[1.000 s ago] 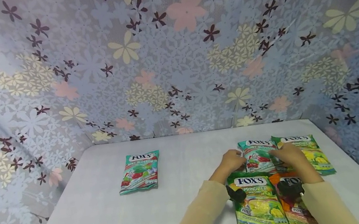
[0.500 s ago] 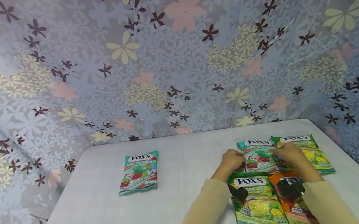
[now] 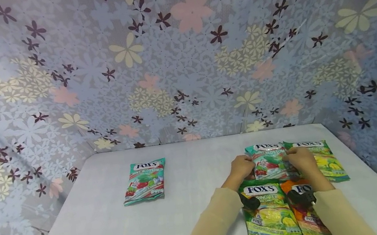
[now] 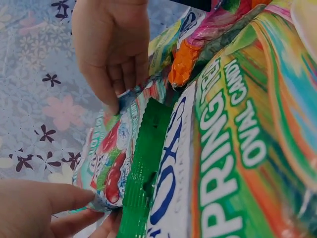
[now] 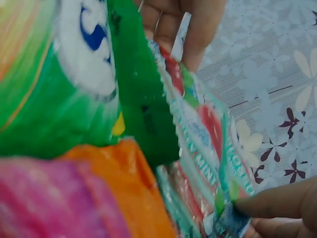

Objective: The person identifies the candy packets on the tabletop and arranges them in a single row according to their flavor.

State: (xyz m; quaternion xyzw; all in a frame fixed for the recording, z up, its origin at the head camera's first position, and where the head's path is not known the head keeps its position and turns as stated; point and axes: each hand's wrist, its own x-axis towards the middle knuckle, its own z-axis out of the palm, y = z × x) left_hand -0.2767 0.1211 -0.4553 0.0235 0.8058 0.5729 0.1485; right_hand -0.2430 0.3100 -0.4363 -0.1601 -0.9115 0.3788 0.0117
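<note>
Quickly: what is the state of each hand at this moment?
Left hand: pinches the left edge of the teal plastic mint candy bag.
Right hand: pinches the right edge of the same bag.

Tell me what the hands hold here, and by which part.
Both hands pinch the teal Mint Blossom candy bag: the left hand at its left edge, the right hand at its right edge.
</note>
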